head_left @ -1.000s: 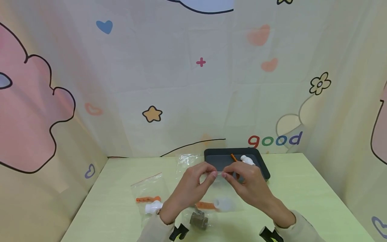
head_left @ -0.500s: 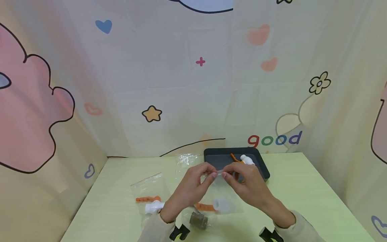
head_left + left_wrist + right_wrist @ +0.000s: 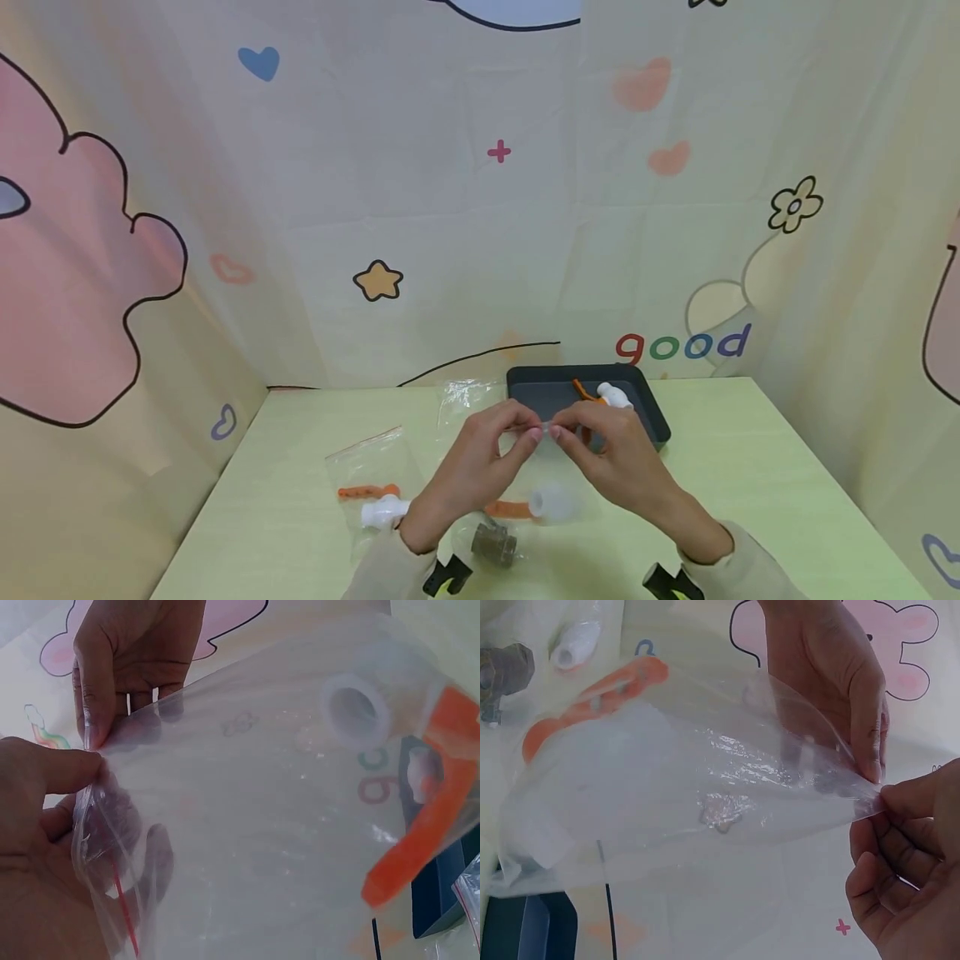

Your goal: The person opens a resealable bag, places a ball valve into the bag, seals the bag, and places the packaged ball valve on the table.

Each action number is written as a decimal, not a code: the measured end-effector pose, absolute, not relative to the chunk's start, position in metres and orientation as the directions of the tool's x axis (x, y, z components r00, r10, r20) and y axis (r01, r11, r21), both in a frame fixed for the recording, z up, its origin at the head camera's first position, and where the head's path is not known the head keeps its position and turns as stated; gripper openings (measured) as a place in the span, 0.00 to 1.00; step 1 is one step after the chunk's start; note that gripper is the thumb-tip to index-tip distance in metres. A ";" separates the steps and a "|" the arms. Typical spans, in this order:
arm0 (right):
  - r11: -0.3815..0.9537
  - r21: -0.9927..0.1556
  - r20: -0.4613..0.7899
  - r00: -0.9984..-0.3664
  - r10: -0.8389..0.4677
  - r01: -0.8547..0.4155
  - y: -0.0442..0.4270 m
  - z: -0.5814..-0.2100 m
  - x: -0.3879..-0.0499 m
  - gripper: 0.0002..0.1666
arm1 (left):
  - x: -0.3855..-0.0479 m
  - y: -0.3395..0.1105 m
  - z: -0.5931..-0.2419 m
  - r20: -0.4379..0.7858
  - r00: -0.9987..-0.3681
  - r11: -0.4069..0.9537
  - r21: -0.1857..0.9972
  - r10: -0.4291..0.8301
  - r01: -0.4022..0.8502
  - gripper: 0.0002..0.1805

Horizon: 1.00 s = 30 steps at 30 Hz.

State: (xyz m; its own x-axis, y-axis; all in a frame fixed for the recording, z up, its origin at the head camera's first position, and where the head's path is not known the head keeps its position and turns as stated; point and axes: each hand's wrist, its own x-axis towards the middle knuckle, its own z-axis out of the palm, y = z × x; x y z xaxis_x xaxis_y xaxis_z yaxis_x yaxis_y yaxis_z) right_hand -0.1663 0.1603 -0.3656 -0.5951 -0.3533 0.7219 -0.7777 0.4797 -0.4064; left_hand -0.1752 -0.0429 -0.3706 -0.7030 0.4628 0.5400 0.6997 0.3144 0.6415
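Note:
My left hand (image 3: 480, 462) and right hand (image 3: 622, 458) meet above the table, fingertips close together. Between thumb and fingers, each pinches the top edge of a clear zip bag (image 3: 247, 802), which has a red line along its mouth. Inside it hangs what looks like a white plastic ball valve (image 3: 553, 505) with an orange handle (image 3: 416, 832). The right wrist view shows the bag's film (image 3: 772, 802) gathered at the fingertips. Whether the seal is parted there, I cannot tell.
A dark tray (image 3: 536, 383) at the back holds a white valve (image 3: 613, 396) with an orange handle. Left lies another clear bag (image 3: 375, 454) with a similar valve (image 3: 381, 512). A bagged grey-brown fitting (image 3: 493, 544) sits near the front; a clear bag (image 3: 468, 400) lies beside the tray.
Both hands stay almost in place, still pinching the bag. Their fingertips are slightly closer together than half a second ago.

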 end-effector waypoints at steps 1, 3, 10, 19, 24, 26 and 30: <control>0.479 -0.408 0.720 -0.597 -0.354 -0.777 0.160 -0.366 -0.166 0.02 | -0.175 -0.043 -0.371 0.543 -0.701 0.315 0.638 0.462 0.702 0.06; 0.483 -0.408 0.717 -0.599 -0.355 -0.775 0.160 -0.365 -0.165 0.03 | -0.175 -0.042 -0.371 0.543 -0.701 0.317 0.637 0.463 0.703 0.06; 0.510 -0.374 0.737 -0.582 -0.344 -0.775 0.164 -0.363 -0.165 0.02 | -0.177 -0.049 -0.372 0.522 -0.706 0.319 0.646 0.479 0.694 0.07; 0.490 -0.362 0.743 -0.563 -0.362 -0.793 0.165 -0.363 -0.165 0.02 | -0.177 -0.052 -0.374 0.550 -0.685 0.325 0.613 0.479 0.720 0.04; 0.501 -0.363 0.736 -0.571 -0.362 -0.785 0.167 -0.363 -0.166 0.02 | -0.176 -0.054 -0.373 0.530 -0.697 0.344 0.617 0.483 0.708 0.04; 0.502 -0.365 0.736 -0.573 -0.360 -0.784 0.168 -0.363 -0.166 0.02 | -0.176 -0.055 -0.373 0.519 -0.707 0.354 0.623 0.481 0.698 0.03; 0.503 -0.367 0.736 -0.575 -0.358 -0.783 0.170 -0.363 -0.166 0.04 | -0.177 -0.058 -0.373 0.505 -0.718 0.358 0.634 0.479 0.685 0.02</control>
State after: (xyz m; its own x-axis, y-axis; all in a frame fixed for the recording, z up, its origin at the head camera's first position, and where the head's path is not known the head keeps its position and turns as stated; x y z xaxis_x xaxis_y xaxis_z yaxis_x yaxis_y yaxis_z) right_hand -0.1658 0.1698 -0.3626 -0.5749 -0.3579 0.7358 -0.7827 0.5027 -0.3671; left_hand -0.1770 -0.0577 -0.3731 -0.7179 0.4789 0.5053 0.6853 0.3584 0.6339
